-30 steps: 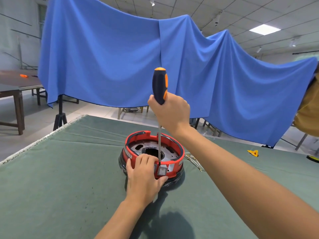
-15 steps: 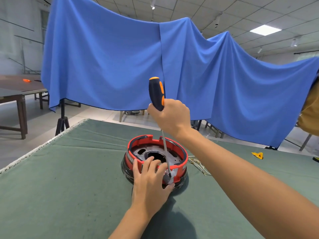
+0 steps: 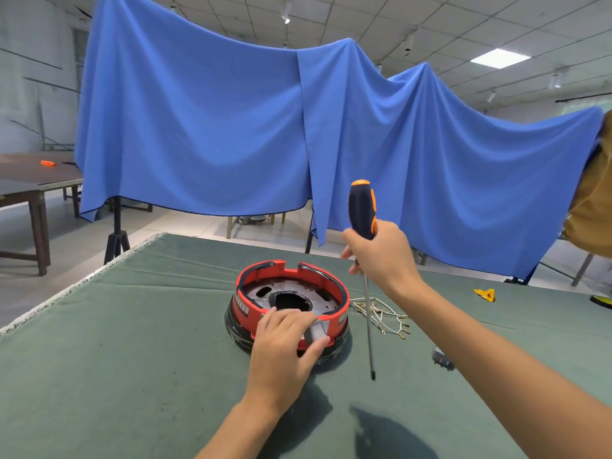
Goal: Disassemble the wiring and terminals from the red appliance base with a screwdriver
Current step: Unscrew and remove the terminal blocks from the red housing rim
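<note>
Round red appliance base (image 3: pixel 255 304), hollow centre

Red base (image 3: pixel 251 304), orange-and-navy screwdriver (image 3: pixel 362 210), green table (image 3: pixel 132 342), blue cloth (image 3: pixel 198 127).

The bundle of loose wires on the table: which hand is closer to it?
Right. The right hand grips the screwdriver just above the wires. The left hand rests on the near rim of the red appliance base, further left.
</note>
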Demonstrator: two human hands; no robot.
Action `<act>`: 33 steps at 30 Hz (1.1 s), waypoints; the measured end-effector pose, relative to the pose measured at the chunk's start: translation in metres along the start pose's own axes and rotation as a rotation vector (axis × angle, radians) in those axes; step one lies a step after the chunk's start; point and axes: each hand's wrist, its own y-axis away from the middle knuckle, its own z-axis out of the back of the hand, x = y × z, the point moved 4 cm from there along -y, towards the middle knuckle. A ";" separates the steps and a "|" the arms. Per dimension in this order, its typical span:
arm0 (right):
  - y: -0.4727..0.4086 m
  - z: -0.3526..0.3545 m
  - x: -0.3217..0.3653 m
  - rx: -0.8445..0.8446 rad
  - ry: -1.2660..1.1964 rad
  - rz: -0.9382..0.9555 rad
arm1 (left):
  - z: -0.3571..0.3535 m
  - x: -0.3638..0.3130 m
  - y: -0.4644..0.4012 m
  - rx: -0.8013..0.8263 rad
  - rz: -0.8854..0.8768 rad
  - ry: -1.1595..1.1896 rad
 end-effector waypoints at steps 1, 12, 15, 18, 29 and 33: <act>0.004 -0.003 -0.006 0.052 -0.081 -0.042 | 0.003 -0.001 0.000 -0.022 0.032 0.036; 0.054 -0.045 -0.040 0.544 -0.208 -0.160 | 0.012 -0.011 -0.004 -0.092 0.142 0.264; 0.057 -0.047 -0.045 0.603 -0.282 -0.171 | 0.008 -0.012 -0.003 -0.056 0.152 0.320; 0.049 -0.040 -0.062 0.507 -0.197 -0.197 | 0.002 -0.011 -0.002 0.046 0.180 0.319; 0.031 0.007 -0.167 0.116 0.517 -0.454 | 0.012 0.028 -0.005 0.192 0.368 -0.240; 0.029 0.010 -0.163 0.023 0.573 -0.371 | 0.012 0.034 -0.005 0.207 0.330 -0.216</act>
